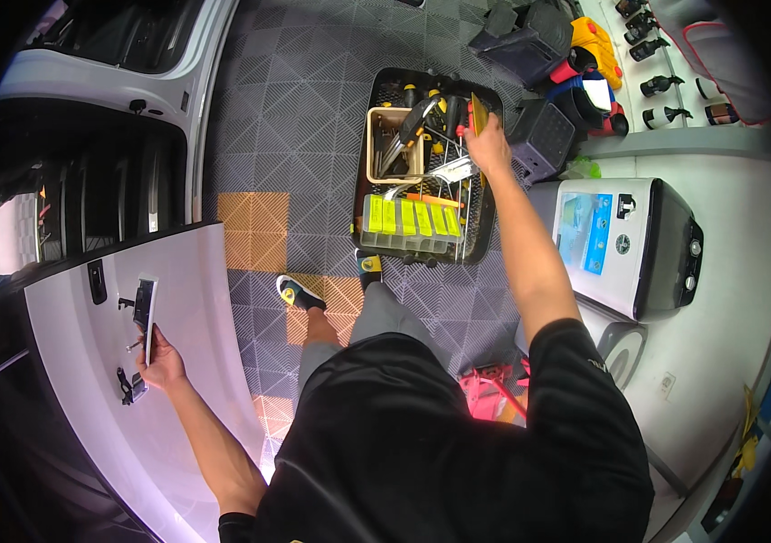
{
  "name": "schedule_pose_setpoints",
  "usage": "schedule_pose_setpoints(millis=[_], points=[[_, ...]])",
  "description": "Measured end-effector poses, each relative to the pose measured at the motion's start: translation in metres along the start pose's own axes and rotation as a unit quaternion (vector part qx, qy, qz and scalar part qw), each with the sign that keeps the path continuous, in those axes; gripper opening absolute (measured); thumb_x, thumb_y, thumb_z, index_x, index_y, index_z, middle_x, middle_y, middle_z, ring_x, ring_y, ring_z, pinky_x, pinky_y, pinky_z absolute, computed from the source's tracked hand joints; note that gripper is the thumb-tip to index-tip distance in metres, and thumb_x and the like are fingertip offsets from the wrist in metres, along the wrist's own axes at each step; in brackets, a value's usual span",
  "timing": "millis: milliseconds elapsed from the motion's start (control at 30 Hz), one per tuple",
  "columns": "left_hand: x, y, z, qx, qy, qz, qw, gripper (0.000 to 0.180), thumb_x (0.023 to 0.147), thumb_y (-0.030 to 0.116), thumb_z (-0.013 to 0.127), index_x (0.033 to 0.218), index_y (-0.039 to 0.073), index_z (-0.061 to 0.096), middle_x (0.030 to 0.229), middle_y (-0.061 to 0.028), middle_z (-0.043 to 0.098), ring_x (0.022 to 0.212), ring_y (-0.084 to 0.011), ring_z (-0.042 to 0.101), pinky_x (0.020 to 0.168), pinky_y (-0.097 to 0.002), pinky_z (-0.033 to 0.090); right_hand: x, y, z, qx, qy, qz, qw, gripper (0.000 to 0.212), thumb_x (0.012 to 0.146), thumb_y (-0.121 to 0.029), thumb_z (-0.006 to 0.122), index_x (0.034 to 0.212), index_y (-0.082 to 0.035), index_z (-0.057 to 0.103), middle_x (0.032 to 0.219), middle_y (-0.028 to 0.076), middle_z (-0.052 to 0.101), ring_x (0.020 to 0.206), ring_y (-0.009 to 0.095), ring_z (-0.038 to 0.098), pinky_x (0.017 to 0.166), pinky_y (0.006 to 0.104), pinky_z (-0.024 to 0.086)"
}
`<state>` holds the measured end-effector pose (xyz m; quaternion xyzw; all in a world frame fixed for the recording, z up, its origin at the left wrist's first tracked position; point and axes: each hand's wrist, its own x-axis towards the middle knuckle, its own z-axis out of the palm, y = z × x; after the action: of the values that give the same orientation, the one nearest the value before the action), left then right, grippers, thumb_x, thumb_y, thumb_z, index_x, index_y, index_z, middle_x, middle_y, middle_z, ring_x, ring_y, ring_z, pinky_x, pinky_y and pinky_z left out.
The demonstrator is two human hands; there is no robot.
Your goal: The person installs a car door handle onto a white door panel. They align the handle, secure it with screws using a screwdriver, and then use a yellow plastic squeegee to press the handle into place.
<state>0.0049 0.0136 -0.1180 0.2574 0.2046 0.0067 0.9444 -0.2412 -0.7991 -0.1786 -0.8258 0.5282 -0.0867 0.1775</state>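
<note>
My left hand (163, 360) is closed round the lower end of a long, narrow white-and-black part (144, 306). I cannot make out its exact kind. It is held upright beside the white vehicle panel (191, 308), where small dark fittings (132, 387) show. At the far right, my right hand (489, 147) reaches over a black tool cart (364, 136) and is closed on a flat yellow tool (480, 116). Near it lie red-handled and black-handled tools. The cart also carries a beige tray (373, 149) of tools and a clear organizer box (408, 242) with bright yellow labels.
Grey and orange floor tiles (254, 222) lie under my feet. On the right stand a white-and-black machine with a screen (625, 244) and a dark box (541, 136). Spray bottles (661, 118) line the wall shelf. A pink-red object (490, 391) is near my right side.
</note>
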Motion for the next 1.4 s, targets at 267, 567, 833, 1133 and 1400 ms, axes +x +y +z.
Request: schedule_pose_setpoints(millis=[267, 567, 833, 1133, 1400], points=[[0.001, -0.005, 0.003, 0.025, 0.036, 0.010, 0.999, 0.032, 0.087, 0.001, 0.051, 0.113, -0.016, 0.060, 0.141, -0.0358, 0.062, 0.139, -0.0465, 0.059, 0.125, -0.0576, 0.045, 0.029, -0.013, -0.008, -0.043, -0.066, 0.077, 0.994, 0.043, 0.102, -0.032, 0.061, 0.133, -0.002, 0.065, 0.126, 0.032, 0.071, 0.121, 0.050, 0.067, 0.106, 0.0563, 0.053], [-0.008, -0.017, 0.015, -0.010, 0.025, -0.007, 1.000, 0.035, 0.090, 0.002, 0.052, 0.119, -0.016, 0.059, 0.143, -0.0348, 0.062, 0.139, -0.0456, 0.059, 0.126, -0.0576, 0.044, 0.011, -0.006, -0.039, 0.099, 0.003, 0.002, 0.995, 0.044, 0.103, -0.034, 0.063, 0.134, -0.002, 0.064, 0.119, 0.032, 0.073, 0.115, 0.053, 0.068, 0.099, 0.0578, 0.053], [-0.003, -0.019, 0.014, 0.029, 0.023, 0.027, 0.999, 0.037, 0.091, 0.003, 0.051, 0.120, -0.019, 0.058, 0.143, -0.0340, 0.062, 0.139, -0.0462, 0.059, 0.126, -0.0584, 0.044, -0.089, 0.002, -0.060, 0.194, 0.004, -0.104, 0.976, 0.019, 0.098, -0.019, 0.069, 0.104, -0.001, 0.072, 0.092, 0.020, 0.074, 0.090, 0.040, 0.074, 0.076, 0.0484, 0.055], [0.001, -0.011, 0.007, 0.005, 0.043, 0.001, 0.999, 0.037, 0.090, 0.002, 0.052, 0.121, -0.018, 0.057, 0.143, -0.0339, 0.062, 0.138, -0.0454, 0.059, 0.125, -0.0581, 0.044, -0.171, -0.034, -0.015, -0.171, -0.312, -0.288, 0.889, 0.090, 0.077, -0.032, 0.093, 0.151, -0.006, 0.049, 0.138, 0.020, 0.061, 0.133, 0.040, 0.056, 0.112, 0.0513, 0.044], [-0.006, -0.014, 0.011, 0.027, 0.000, 0.003, 1.000, 0.037, 0.091, 0.002, 0.051, 0.122, -0.018, 0.057, 0.144, -0.0346, 0.061, 0.139, -0.0456, 0.058, 0.125, -0.0578, 0.045, -0.131, -0.029, -0.040, 0.082, -0.420, -0.279, 0.859, 0.040, 0.081, -0.015, 0.083, 0.107, -0.003, 0.056, 0.113, 0.019, 0.066, 0.113, 0.040, 0.065, 0.094, 0.0464, 0.053]])
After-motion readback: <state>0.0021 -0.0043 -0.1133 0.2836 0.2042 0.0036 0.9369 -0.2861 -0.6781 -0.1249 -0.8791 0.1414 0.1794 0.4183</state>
